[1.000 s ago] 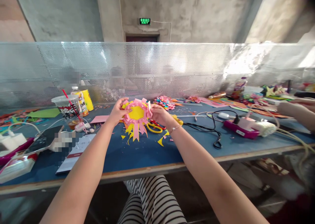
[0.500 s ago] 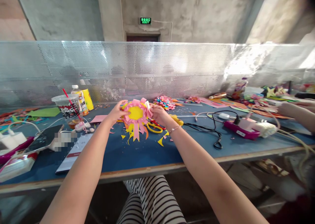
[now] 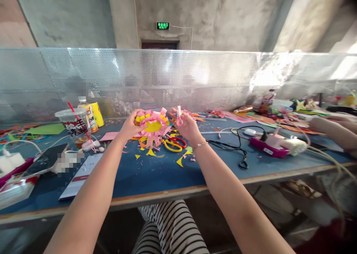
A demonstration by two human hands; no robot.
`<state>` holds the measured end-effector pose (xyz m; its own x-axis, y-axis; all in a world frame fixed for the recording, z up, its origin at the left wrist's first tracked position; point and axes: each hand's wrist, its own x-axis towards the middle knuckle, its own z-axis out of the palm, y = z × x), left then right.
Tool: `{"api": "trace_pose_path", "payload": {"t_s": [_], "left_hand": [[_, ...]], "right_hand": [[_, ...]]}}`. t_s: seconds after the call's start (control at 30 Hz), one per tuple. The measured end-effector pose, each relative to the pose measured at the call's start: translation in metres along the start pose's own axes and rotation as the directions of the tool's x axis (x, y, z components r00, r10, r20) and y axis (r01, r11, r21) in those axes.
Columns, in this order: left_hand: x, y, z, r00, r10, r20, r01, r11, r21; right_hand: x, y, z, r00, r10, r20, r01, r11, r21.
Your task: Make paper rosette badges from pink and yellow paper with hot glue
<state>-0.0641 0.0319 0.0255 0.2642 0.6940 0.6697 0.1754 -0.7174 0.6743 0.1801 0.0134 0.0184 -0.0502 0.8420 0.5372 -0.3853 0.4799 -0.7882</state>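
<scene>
Left grip [image 3: 128, 125] alone now holds the paper flower [image 3: 153, 127]; right grip [image 3: 186, 124] has pulled away pinching a pink strip [image 3: 179, 116].

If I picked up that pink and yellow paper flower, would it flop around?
Probably a bit. The paper flower is made of thin strips, and those hanging down would likely bend and flutter. It looks light: the left hand holds it up by one edge.

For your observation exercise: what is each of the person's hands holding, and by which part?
The left hand grips the paper flower by its left edge. The right hand pinches a pink paper strip near its lower end.
</scene>
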Motion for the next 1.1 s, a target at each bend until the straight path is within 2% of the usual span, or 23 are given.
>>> {"api": "trace_pose_path", "payload": {"t_s": [0.07, 0.13, 0.23, 0.3, 0.37, 0.4, 0.5, 0.6, 0.73, 0.9, 1.0, 1.1], "left_hand": [[0.0, 0.004, 0.001, 0.998, 0.057, -0.039, -0.049, 0.98, 0.193], [-0.001, 0.006, 0.003, 0.992, 0.113, -0.049, -0.086, 0.921, 0.381], [-0.002, 0.004, 0.01, 0.981, 0.194, 0.01, -0.162, 0.788, 0.594], [-0.005, 0.0, 0.017, 0.971, 0.229, 0.071, -0.217, 0.715, 0.664], [-0.009, -0.004, 0.025, 0.955, 0.26, 0.14, -0.284, 0.672, 0.684], [-0.011, -0.006, 0.028, 0.943, 0.281, 0.178, -0.324, 0.656, 0.682], [-0.017, -0.01, 0.036, 0.898, 0.344, 0.274, -0.437, 0.623, 0.649], [-0.019, -0.011, 0.038, 0.88, 0.371, 0.298, -0.473, 0.611, 0.635], [-0.016, -0.012, 0.038, 0.909, 0.33, 0.256, -0.414, 0.631, 0.656], [-0.011, -0.015, 0.036, 0.935, 0.232, 0.269, -0.354, 0.676, 0.646], [-0.009, -0.016, 0.034, 0.951, 0.205, 0.23, -0.307, 0.701, 0.644], [-0.008, -0.017, 0.032, 0.952, 0.224, 0.208, -0.306, 0.718, 0.625]], "right_hand": [[0.004, -0.006, -0.006, 0.995, -0.071, -0.071, 0.072, 0.997, 0.013], [0.008, -0.009, -0.011, 0.983, -0.135, -0.124, 0.134, 0.991, -0.016], [0.009, -0.012, -0.013, 0.936, -0.286, -0.205, 0.24, 0.945, -0.221], [0.006, -0.012, -0.011, 0.886, -0.43, -0.176, 0.317, 0.836, -0.449], [0.002, -0.011, -0.008, 0.85, -0.525, -0.027, 0.385, 0.656, -0.649], [0.0, -0.009, -0.006, 0.843, -0.533, 0.072, 0.417, 0.564, -0.713], [-0.003, -0.003, -0.005, 0.836, -0.443, 0.324, 0.502, 0.378, -0.778], [-0.003, 0.002, -0.005, 0.835, -0.335, 0.437, 0.534, 0.297, -0.792], [-0.005, 0.002, -0.005, 0.856, -0.24, 0.458, 0.506, 0.209, -0.837], [-0.006, 0.002, -0.006, 0.877, -0.134, 0.461, 0.476, 0.12, -0.871], [-0.006, 0.002, -0.004, 0.882, -0.068, 0.466, 0.471, 0.097, -0.877], [-0.007, 0.001, -0.001, 0.885, 0.003, 0.466, 0.463, 0.105, -0.88]]}}
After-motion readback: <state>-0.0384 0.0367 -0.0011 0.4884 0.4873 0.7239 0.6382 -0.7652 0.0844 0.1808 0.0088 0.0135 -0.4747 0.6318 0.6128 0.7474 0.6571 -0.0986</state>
